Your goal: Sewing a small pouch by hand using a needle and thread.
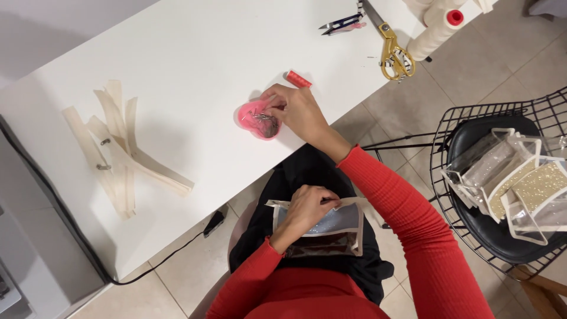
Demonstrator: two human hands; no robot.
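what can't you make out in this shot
Head view only:
- Right hand covers part of the pink dish; whether its fingertips grip a pin is too small to tell.
- Left hand hides the top edge of the clear pouch on the lap.
- The thread cone and gold scissors are partly cut off by the top edge.
- The clear bags on the wire chair run off the right edge.

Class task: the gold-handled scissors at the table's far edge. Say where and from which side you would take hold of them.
Take the scissors by the gold loops, from the table-edge side: the loops point that way, the blades away.
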